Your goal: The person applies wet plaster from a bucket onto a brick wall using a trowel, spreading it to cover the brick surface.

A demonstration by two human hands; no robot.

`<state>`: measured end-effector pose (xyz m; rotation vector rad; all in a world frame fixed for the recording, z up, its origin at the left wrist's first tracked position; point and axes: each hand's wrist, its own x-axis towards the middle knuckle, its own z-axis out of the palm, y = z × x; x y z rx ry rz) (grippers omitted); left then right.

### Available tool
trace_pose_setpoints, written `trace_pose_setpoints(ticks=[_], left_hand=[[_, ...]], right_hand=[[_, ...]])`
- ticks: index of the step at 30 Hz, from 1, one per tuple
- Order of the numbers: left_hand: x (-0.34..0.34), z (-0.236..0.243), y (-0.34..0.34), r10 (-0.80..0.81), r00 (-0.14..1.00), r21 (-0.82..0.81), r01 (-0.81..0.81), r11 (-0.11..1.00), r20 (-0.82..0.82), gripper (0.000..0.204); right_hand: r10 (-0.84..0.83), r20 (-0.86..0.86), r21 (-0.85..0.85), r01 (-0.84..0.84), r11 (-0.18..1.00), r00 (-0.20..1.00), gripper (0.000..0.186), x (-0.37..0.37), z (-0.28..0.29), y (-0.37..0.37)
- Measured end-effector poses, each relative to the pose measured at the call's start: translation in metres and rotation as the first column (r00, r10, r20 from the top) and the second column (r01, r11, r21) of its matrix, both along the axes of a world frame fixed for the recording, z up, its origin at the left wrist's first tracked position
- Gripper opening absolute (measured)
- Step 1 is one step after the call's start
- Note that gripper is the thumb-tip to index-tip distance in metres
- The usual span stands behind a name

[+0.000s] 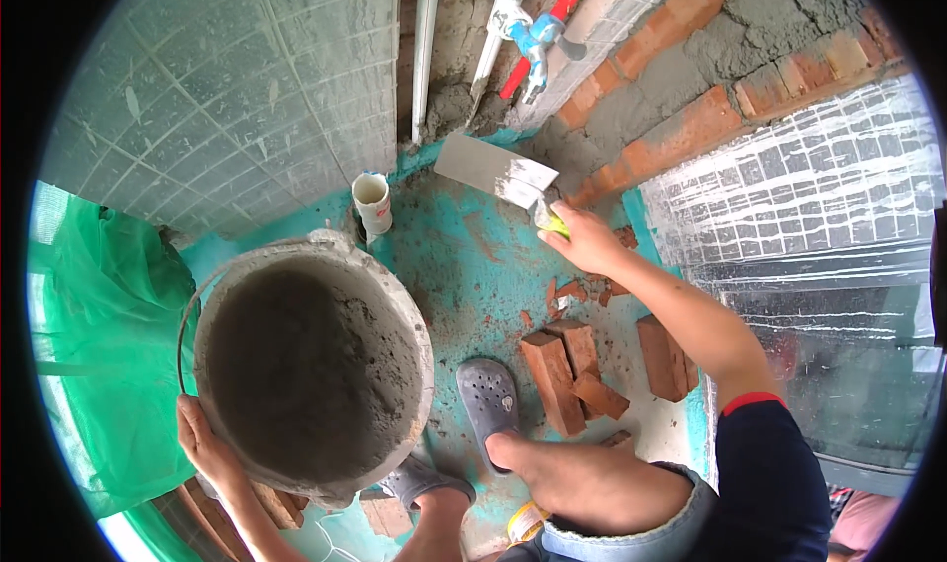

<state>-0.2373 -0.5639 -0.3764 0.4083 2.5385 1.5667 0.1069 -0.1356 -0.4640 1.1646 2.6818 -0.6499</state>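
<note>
My right hand [584, 238] is closed round the yellow-green handle of a trowel [483, 166]. Its flat rectangular blade points left, near the wall corner, with pale smears beside the handle. At the left stands a large bucket [419, 330] crusted with mortar. Grey wet mortar [296, 365] lies inside it, heaped higher along the right side. My left hand [205, 442] grips the bucket's outer left side, where the wire handle [183, 330] comes down; some fingers are hidden behind the bucket wall.
A white pipe stub [372, 205] rises from the green-coated floor. Bricks [554, 379] and broken pieces lie right of my foot. A blue tap [536, 44] juts out above the corner. Brickwork with mortar [691, 133] runs along the right; green netting [109, 335] hangs at the left.
</note>
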Motion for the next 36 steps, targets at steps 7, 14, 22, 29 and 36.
trace_pose_setpoints(ticks=[7,14,22,29,36], left_hand=[[0.001,-0.004,-0.001,-0.042,0.998,-0.046,0.044,0.998,0.038,0.04],[0.001,0.003,0.01,0.007,1.0,-0.054,-0.006,0.998,0.017,0.04],[0.003,0.002,0.009,-0.033,0.998,-0.099,0.028,0.995,-0.054,0.039],[0.011,0.005,0.015,-0.009,1.0,-0.071,0.007,0.997,-0.024,0.04],[-0.004,0.003,0.005,0.008,1.0,-0.08,-0.006,0.997,0.016,0.039]], right_hand=[[-0.101,-0.184,0.175,0.133,0.975,0.978,0.052,-0.028,-0.062,0.051],[-0.314,-0.346,-0.118,0.291,0.949,0.884,0.035,0.018,-0.045,-0.045],[-0.707,0.141,-0.856,0.445,0.264,0.693,0.033,0.077,-0.047,-0.078],[-0.778,-0.001,-0.855,0.403,0.327,0.628,0.04,0.062,-0.087,0.018],[-0.86,-0.125,-0.738,0.532,0.414,0.495,0.04,0.04,-0.112,0.013]])
